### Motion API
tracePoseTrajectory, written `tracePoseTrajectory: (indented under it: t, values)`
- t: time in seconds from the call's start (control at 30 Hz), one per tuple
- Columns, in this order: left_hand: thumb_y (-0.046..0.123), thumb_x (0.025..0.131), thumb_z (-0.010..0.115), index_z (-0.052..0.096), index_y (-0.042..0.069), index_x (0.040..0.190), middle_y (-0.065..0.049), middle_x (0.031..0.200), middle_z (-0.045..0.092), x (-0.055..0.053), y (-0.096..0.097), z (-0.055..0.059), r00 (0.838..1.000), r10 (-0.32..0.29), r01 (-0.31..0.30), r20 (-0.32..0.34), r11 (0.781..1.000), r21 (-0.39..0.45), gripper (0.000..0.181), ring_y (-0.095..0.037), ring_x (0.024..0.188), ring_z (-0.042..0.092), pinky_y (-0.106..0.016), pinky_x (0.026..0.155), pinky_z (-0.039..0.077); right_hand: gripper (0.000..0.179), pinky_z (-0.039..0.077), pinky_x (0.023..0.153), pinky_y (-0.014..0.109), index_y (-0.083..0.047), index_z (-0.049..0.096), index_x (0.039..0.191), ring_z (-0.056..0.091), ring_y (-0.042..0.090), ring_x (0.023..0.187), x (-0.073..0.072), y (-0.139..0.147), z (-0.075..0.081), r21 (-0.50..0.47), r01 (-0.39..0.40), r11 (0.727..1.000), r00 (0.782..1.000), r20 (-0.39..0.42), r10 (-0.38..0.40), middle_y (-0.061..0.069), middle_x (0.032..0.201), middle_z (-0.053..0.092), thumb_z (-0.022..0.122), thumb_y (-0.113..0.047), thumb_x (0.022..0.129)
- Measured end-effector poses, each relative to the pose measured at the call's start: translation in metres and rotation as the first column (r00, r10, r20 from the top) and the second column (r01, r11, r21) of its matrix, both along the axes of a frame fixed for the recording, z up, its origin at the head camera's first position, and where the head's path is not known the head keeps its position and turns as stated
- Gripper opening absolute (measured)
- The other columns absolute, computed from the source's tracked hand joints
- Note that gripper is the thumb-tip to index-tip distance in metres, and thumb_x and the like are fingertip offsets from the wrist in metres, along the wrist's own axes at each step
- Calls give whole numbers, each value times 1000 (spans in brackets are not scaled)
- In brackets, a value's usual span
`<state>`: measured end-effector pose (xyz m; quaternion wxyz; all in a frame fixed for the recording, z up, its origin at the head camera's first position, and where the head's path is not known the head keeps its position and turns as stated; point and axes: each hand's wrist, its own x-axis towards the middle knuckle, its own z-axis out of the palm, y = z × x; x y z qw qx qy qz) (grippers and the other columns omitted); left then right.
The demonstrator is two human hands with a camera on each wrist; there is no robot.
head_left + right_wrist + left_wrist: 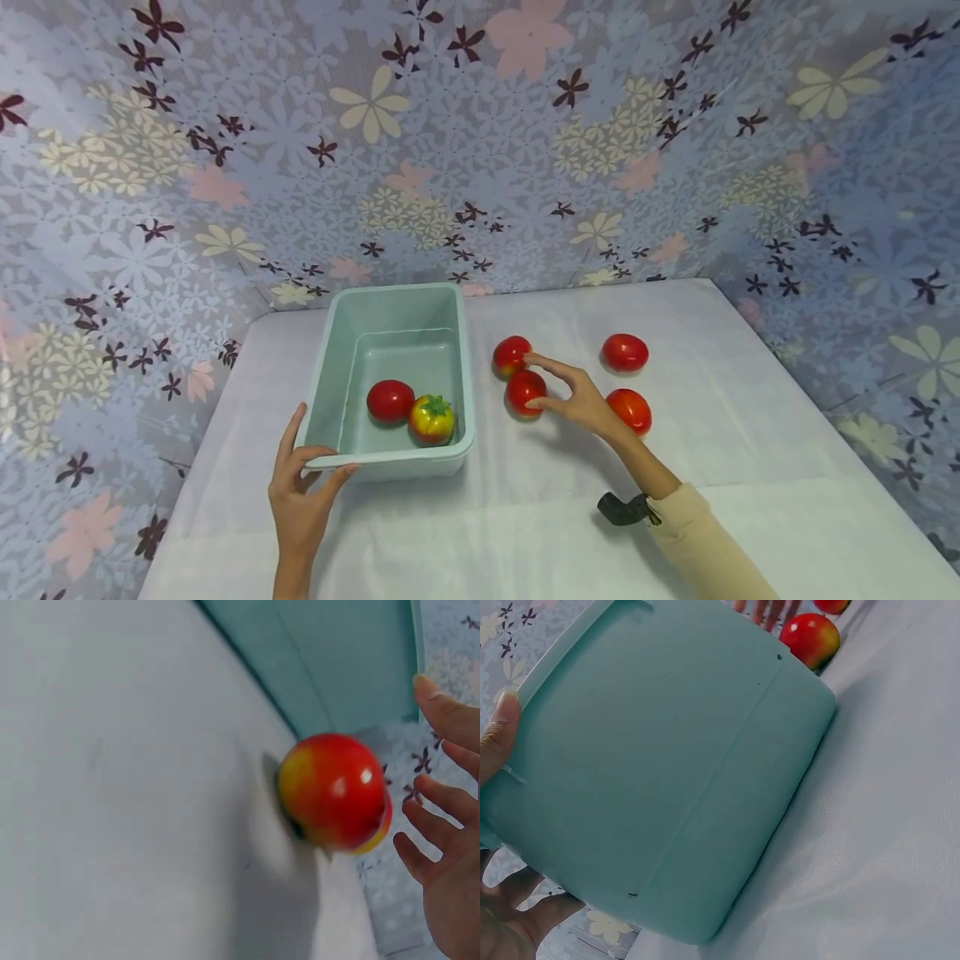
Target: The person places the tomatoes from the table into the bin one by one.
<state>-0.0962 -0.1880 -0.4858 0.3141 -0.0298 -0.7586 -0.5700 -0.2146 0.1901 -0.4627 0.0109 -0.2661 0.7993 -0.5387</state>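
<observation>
Pinching the green box (412, 467) near its front corner, the left hand (297, 496) probably holds it steady. The right hand (583, 402) is spread just beside a red tomato (524, 390) outside the box, perhaps to fit around it.

On the white table (750, 433), four red fruits (626, 353) lie between a green bin (405, 358) and the right edge.
</observation>
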Motion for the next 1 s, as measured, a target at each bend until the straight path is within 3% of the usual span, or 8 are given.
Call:
tracePoseTrajectory:
  t: [0.5, 0.6, 0.7, 0.83, 1.0]
  values:
    - [-18, 64, 80, 63, -5, 85, -11, 153, 41, 1, 1, 0, 1000, -1, 1, 9, 1000, 14, 30, -10, 133, 44, -10, 84, 51, 69, 34, 109, 64, 4, 48, 139, 42, 42, 135, -1, 11, -29, 26, 18, 999, 997, 69, -20, 23, 145, 48, 80, -4, 78]
    - [-17, 64, 81, 63, -5, 86, -10, 153, 41, -1, 1, 2, 1000, -2, 2, 5, 1000, 17, 31, -11, 134, 43, -11, 84, 51, 70, 35, 108, 64, 5, 47, 140, 42, 43, 134, -5, 11, -33, 14, 11, 1000, 998, 59, -12, 25, 146, 46, 79, -1, 78]
    - [-19, 63, 80, 63, -6, 86, -11, 153, 41, -3, 0, 3, 1000, -6, 7, -11, 1000, 19, 31, -13, 133, 44, -11, 84, 51, 71, 34, 108, 62, 5, 46, 140, 40, 44, 135, -14, 11, -46, -11, 11, 1000, 999, 51, -10, 26, 147, 44, 79, 1, 77]
    - [-20, 63, 80, 63, -6, 85, -12, 153, 40, -3, -1, 3, 1000, -12, 12, -15, 1000, 12, 31, -13, 132, 45, -11, 83, 51, 71, 36, 109, 58, 1, 48, 140, 41, 41, 136, -23, 11, -67, -40, 38, 998, 998, 50, -36, 21, 146, 47, 80, 0, 77]
    - [-17, 63, 81, 63, -4, 84, -11, 152, 41, 1, 1, 1, 1000, 11, -11, 12, 1000, -7, 30, -8, 132, 44, -10, 84, 50, 67, 43, 109, 41, -7, 53, 138, 45, 33, 134, -21, 11, -77, -37, 73, 997, 996, 59, -71, 13, 143, 53, 81, -4, 77]
